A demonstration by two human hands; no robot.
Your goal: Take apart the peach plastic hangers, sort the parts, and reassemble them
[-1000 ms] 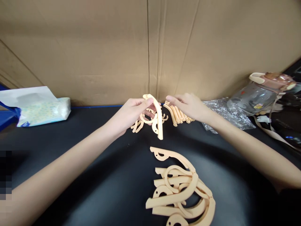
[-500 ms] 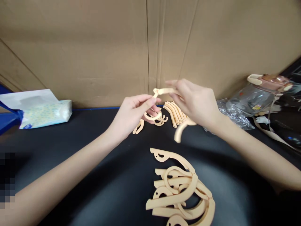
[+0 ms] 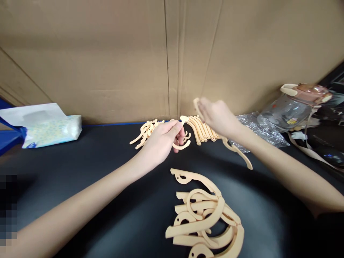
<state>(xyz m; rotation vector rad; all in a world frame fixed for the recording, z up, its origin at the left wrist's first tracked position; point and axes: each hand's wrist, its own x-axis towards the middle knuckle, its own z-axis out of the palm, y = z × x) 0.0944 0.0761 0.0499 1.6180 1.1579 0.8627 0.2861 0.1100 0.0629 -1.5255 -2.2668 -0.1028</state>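
Observation:
My left hand [image 3: 162,139] is closed in a pinch on a small tan curved hook piece [image 3: 182,145] just above the black table [image 3: 94,186]. My right hand [image 3: 216,116] is closed on a long tan curved arm piece [image 3: 239,152] that trails down to the right below my wrist. It hovers over a neat row of stacked arm pieces [image 3: 201,130] at the back. A loose pile of small hook pieces [image 3: 143,132] lies left of my left hand. A heap of joined tan curved parts [image 3: 205,218] lies near me.
A cardboard wall [image 3: 166,53] closes the back of the table. A pack of wet wipes [image 3: 51,129] lies at the back left. At the right are crumpled clear plastic [image 3: 258,129], a clear bottle with a pink lid [image 3: 298,104] and a strap.
The piece held up by my left hand a second ago was pulled apart: my right hand took the long arm toward the stacked row, my left hand lowered with the small hook.

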